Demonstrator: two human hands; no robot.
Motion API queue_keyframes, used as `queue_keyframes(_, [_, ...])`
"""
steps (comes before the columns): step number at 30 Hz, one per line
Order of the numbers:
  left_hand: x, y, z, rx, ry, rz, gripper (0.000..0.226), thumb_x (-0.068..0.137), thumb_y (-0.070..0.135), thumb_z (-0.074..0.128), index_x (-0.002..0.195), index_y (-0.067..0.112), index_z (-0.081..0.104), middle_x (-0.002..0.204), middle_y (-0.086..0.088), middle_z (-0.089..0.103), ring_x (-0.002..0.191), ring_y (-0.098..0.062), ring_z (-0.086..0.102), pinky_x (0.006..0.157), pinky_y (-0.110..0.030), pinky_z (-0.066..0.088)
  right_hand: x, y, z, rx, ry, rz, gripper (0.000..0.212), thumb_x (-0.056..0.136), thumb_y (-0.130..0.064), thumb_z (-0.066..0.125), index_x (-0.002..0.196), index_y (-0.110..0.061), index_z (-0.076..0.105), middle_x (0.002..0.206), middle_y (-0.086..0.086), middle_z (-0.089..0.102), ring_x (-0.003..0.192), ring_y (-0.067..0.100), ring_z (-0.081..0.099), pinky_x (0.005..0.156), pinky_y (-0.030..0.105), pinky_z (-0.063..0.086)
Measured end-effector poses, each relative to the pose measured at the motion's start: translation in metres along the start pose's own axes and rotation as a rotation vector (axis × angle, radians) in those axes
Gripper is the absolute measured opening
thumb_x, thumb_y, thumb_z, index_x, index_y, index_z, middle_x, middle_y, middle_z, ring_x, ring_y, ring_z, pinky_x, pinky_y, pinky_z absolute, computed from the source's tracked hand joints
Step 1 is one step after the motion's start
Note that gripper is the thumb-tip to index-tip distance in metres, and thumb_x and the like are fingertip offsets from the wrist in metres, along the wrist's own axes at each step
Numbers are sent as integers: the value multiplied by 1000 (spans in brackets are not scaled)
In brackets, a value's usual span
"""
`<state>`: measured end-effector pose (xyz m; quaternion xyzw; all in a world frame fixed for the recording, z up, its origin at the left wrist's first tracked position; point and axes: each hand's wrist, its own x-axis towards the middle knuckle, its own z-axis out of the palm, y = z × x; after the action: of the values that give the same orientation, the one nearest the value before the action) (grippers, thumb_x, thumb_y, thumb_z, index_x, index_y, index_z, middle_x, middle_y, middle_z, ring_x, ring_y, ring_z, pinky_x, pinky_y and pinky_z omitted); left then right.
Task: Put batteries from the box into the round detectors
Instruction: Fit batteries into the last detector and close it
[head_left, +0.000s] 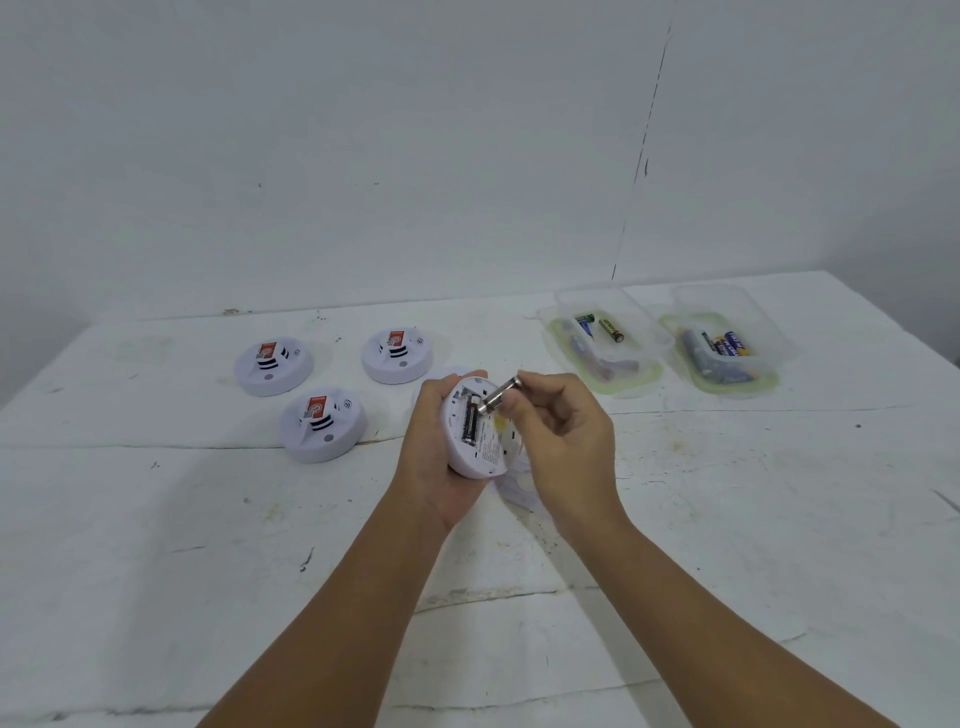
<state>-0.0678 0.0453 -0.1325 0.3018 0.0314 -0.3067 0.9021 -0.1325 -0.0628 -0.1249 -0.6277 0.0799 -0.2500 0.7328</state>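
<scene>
My left hand (434, 457) holds a white round detector (483, 447) on edge above the table, its open back facing me. A dark battery (470, 421) lies in its compartment. My right hand (563, 431) pinches a silver battery (497, 397) whose lower end touches the compartment beside the dark one. Two clear plastic boxes sit at the back right: the left box (605, 345) holds a few batteries, the right box (727, 348) holds several.
Three white round detectors with red labels stand face up on the white table: back left (272, 364), back middle (397, 356), and nearer left (323, 423). A white round cover (517, 491) lies on the table under my hands. A white wall rises behind.
</scene>
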Motion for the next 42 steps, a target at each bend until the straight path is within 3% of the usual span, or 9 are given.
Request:
queue_keyframes(3, [-1,2,0,-4,-11,17,30,78,34,70,103,18,69,105,-8,66,95,-27,63,95,-43,47,7,-7,0,80,15,71,15,95,-6,73,108,-14,73,95,9,77,95,27,76,82,29,60])
queue_keyframes(6, [-1,3,2,4,-8,28,28,80,34,68,103,18,69,104,-8,66,91,-26,63,90,-41,48,10,-14,1,80,-19,135,16,97,-6,71,111,-13,72,88,5,76,83,14,75,72,20,56])
queue_keyframes(11, [1,4,2,13,-3,44,19,92,33,58,99,18,67,94,-5,64,84,-23,62,80,-38,49,11,-22,7,137,-106,281,17,98,-9,70,114,-11,70,76,3,74,67,10,70,59,18,52])
queue_keyframes(16, [-1,7,7,68,12,54,19,79,33,66,93,20,67,88,-3,58,78,-21,57,71,-34,43,11,-28,7,28,-186,340,15,97,-10,70,111,-9,67,72,6,66,53,7,59,51,16,47])
queue_keyframes(23, [-1,9,8,90,20,61,27,84,37,64,106,23,60,93,-2,61,86,-23,62,72,-34,48,11,-27,10,-313,-254,139,9,90,-20,76,91,-27,82,84,-11,77,78,8,72,74,24,60])
queue_keyframes(31, [-8,5,15,60,5,64,19,80,36,64,94,22,62,86,-1,62,79,-19,67,72,-31,51,6,-26,20,-443,-197,-39,12,91,-20,72,85,-29,79,83,-16,74,79,4,69,72,21,55])
queue_keyframes(34, [-7,6,9,28,0,78,14,90,34,58,90,20,61,86,1,59,80,-15,64,73,-27,50,3,-25,22,-540,-260,-116,12,92,-24,72,92,-29,83,89,-12,73,87,5,67,79,25,54])
queue_keyframes(38, [-7,10,6,-11,-17,118,19,97,35,51,95,19,62,85,2,60,79,-13,65,68,-25,55,4,-22,16,-582,-449,-105,29,96,-28,72,124,-29,76,119,-10,66,113,1,60,97,15,45])
queue_keyframes(42, [-11,13,7,-43,-15,76,22,97,41,55,104,21,64,89,1,67,83,-16,69,69,-30,59,10,-21,14,-584,-473,-99,30,96,-29,73,126,-32,74,118,-14,64,110,-2,58,91,5,39])
